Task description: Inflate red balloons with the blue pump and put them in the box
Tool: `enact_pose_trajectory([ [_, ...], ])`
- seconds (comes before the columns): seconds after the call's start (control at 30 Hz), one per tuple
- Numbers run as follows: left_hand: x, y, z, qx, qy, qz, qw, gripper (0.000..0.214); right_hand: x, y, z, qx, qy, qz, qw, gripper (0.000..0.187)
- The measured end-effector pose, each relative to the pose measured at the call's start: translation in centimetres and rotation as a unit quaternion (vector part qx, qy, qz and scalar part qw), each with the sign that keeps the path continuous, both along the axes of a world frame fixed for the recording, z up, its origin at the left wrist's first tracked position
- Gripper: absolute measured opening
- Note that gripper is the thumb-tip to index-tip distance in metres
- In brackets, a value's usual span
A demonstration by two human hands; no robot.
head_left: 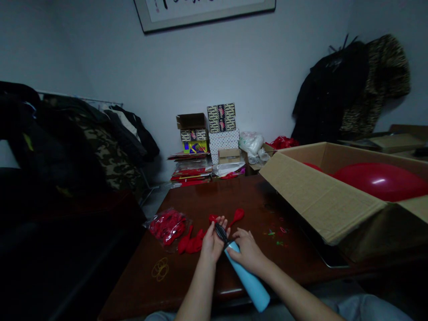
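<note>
A light blue hand balloon pump [248,280] with a black ribbed end slants across the table's front edge, its blue bottom towards me. My left hand [214,240], palm up, is closed around the black end. A bit of red balloon [213,218] shows by the left fingertips; whether it sits on the nozzle I cannot tell. My right hand [249,252] grips the top of the blue barrel, thumb across it. Just beyond my hands lies a flat red balloon [237,216]. More limp red balloons [190,244] lie left of my left hand.
A clear bag of red balloons [168,226] and yellow rubber bands [160,269] are on the left of the brown table [133,290]. To the right, a large open carton [317,191] holds an inflated red balloon [381,180]. Small coloured bits [279,243] and a dark flat device [329,256] lie beside it.
</note>
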State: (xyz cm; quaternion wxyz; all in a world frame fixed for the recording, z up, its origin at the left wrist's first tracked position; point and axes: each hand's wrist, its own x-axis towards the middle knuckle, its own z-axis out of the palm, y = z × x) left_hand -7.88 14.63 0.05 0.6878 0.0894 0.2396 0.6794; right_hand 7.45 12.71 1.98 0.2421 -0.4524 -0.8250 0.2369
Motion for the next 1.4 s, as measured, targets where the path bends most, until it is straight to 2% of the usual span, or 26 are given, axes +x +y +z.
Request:
enact_pose_trajectory([
  [0.2,0.1,-0.1,1.1,-0.015,0.008,-0.007,1.000,0.006,-0.2,-0.4,0.2,0.026,-0.012,-0.022,0.999,0.032],
  [0.43,0.5,0.6,2.3,-0.047,0.082,0.090,0.991,0.008,-0.5,-0.6,0.3,0.028,-0.023,-0.038,0.999,0.037],
  [0.53,0.3,1.2,2.7,-0.057,0.106,0.102,0.987,0.008,-0.7,-0.6,0.9,0.015,-0.045,-0.032,0.998,0.043],
  [0.67,-0.6,2.3,3.2,-0.060,0.097,0.112,0.987,0.006,-1.0,-0.9,1.9,-0.004,-0.064,-0.029,0.998,0.044],
  [0.8,-2.6,3.7,3.4,-0.059,0.055,0.134,0.988,0.008,-0.4,-2.0,3.2,-0.019,-0.078,-0.010,0.997,0.055],
  [0.93,-4.4,4.7,3.4,-0.079,0.039,0.131,0.988,0.009,1.0,-3.7,5.0,-0.047,-0.122,0.019,0.991,0.061],
  [1.1,-4.7,4.7,2.6,-0.098,0.003,0.109,0.989,0.011,2.3,-4.9,6.3,-0.061,-0.133,0.055,0.988,0.063],
  [1.27,-4.0,4.2,1.7,-0.099,-0.015,0.058,0.993,0.009,2.2,-4.1,6.4,-0.055,-0.134,0.038,0.989,0.053],
  [1.4,-3.7,4.1,1.5,-0.097,-0.050,0.040,0.993,0.010,1.5,-2.7,6.5,-0.053,-0.141,0.021,0.988,0.053],
])
